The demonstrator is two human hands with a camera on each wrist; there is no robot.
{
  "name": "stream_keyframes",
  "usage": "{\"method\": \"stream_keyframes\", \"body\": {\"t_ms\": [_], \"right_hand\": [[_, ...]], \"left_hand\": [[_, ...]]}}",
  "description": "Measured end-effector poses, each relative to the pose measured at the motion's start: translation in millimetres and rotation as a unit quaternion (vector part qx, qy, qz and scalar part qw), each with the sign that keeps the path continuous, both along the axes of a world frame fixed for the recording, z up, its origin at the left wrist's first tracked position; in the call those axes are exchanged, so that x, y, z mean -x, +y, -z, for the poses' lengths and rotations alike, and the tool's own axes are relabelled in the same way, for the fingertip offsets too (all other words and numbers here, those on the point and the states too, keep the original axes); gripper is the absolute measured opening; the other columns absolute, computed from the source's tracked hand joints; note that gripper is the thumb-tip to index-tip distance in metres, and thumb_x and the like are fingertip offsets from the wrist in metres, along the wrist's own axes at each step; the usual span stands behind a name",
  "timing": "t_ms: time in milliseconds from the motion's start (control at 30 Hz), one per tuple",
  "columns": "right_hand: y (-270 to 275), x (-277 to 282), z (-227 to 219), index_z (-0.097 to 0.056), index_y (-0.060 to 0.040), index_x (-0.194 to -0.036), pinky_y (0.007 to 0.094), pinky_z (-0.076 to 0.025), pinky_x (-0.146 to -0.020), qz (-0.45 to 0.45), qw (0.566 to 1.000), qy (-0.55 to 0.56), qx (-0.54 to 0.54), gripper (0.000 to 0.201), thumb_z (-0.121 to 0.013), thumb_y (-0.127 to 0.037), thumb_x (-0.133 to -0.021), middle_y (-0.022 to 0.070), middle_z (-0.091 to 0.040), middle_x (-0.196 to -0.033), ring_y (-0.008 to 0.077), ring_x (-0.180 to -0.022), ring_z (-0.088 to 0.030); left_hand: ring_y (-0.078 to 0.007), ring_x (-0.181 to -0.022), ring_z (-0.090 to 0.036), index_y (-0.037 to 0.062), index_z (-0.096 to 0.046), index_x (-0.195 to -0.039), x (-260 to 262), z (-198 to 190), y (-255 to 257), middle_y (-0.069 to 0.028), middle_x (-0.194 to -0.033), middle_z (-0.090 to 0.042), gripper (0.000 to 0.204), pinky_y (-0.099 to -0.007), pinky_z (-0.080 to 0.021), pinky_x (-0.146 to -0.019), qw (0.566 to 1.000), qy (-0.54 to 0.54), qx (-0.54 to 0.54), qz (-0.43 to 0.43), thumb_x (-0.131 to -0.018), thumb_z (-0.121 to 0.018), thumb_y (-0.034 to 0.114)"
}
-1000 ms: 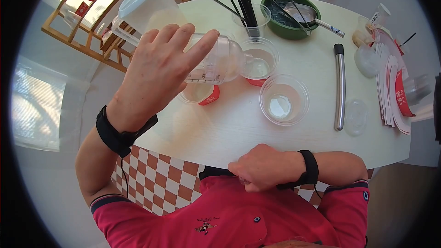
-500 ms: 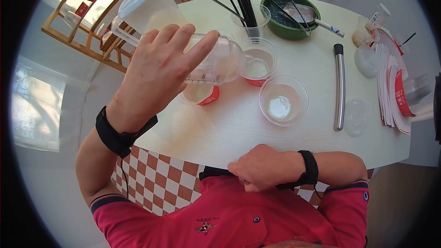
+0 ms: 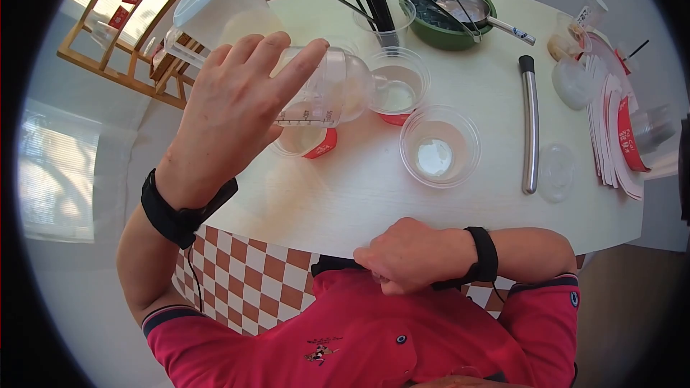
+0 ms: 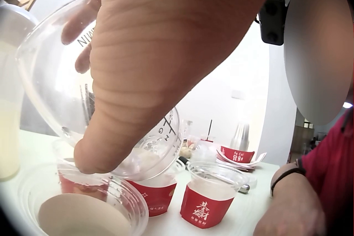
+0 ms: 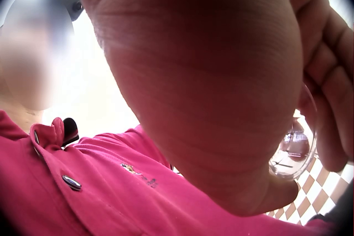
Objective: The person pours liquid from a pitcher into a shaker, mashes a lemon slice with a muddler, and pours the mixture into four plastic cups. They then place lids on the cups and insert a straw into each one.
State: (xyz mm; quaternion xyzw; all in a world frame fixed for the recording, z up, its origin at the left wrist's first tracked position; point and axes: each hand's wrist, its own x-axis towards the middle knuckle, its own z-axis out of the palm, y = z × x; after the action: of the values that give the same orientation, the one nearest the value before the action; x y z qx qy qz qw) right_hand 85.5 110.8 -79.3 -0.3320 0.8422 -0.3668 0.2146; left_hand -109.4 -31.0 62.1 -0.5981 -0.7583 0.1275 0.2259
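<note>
You can read "Fa Cai" on the red band (image 3: 627, 136) | white Chinese characters on a cup sleeve (image 4: 206, 208) | letters resembling "MIN", plus scale marks, on your bottle (image 3: 334, 88)

My hands number two, the left hand (image 3: 228, 93) left of centre and the right hand (image 3: 413, 255) at lower centre; my black wristbands (image 3: 486, 253), two; graduated vessel (image 3: 336, 93), one; clear round piece (image 5: 296, 150), one; lidded pitcher (image 3: 233, 11), one, upper left; green bowl (image 3: 437, 38), one, upper right; metal rod (image 3: 530, 129), one, right; clear cups (image 4: 211, 196), four, bottom of the left wrist view.
</note>
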Motion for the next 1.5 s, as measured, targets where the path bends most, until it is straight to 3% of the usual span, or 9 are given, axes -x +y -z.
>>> {"method": "stream_keyframes", "body": {"t_ms": [533,633,733,1033,1500], "right_hand": [[0.5,1.2,-3.3,-0.058,-0.0044,-0.09,0.0461,-0.051,-0.061,-0.006,1.0,0.003,-0.018,0.024,-0.068,-0.023,-0.078,0.0115,-0.068,-0.075,0.0356,-0.07,-0.066],[0.0,1.0,-2.2,-0.059,-0.0043,-0.09,0.0461,-0.051,-0.061,-0.006,1.0,0.002,-0.018,0.024,-0.068,-0.023,-0.078,0.0114,-0.068,-0.075,0.0355,-0.07,-0.067],[0.2,1.3,-3.5,-0.059,-0.0042,-0.09,0.0458,-0.052,-0.061,-0.006,1.0,0.002,-0.025,0.023,-0.067,-0.023,-0.079,0.0111,-0.068,-0.076,0.0351,-0.07,-0.067],[0.8,1.7,-3.9,-0.059,-0.0037,-0.092,0.0447,-0.053,-0.063,-0.008,1.0,-0.008,-0.012,0.023,-0.067,-0.02,-0.079,0.0097,-0.07,-0.079,0.0336,-0.073,-0.068],[0.2,1.4,-4.1,-0.059,-0.0033,-0.09,0.0456,-0.052,-0.061,-0.004,1.0,0.0,-0.018,0.022,-0.067,-0.02,-0.078,0.011,-0.069,-0.076,0.0348,-0.07,-0.067]], "left_hand": [[-0.027,-0.111,-0.06,0.0175,-0.051,-0.142,2.8,-3.5,6.4,-0.008,-0.119,-0.059,0.089,-0.0399,-0.048,-0.087,1.0,0.005,-0.008,0.003,-0.06,-0.085,0.005],[-0.026,-0.11,-0.06,0.0169,-0.051,-0.14,5.7,-3.4,8.7,-0.0076,-0.118,-0.06,0.082,-0.0397,-0.048,-0.087,1.0,0.015,-0.007,0.011,-0.065,-0.081,0.003],[-0.0287,-0.111,-0.059,0.0159,-0.051,-0.144,8.3,-5.2,12.7,-0.0093,-0.119,-0.059,0.091,-0.041,-0.048,-0.09,0.998,0.053,0.004,0.021,-0.059,-0.078,-0.002],[-0.023,-0.105,-0.057,0.0162,-0.054,-0.139,5.4,-17.5,33.8,-0.0091,-0.119,-0.059,0.064,-0.0366,-0.045,-0.084,0.987,0.137,0.065,0.057,-0.078,-0.064,0.0],[-0.021,-0.105,-0.058,0.017,-0.054,-0.138,0.4,-25.6,47.8,-0.0086,-0.118,-0.059,0.06,-0.0355,-0.045,-0.085,0.979,0.17,0.095,0.066,-0.08,-0.065,0.003]]}}
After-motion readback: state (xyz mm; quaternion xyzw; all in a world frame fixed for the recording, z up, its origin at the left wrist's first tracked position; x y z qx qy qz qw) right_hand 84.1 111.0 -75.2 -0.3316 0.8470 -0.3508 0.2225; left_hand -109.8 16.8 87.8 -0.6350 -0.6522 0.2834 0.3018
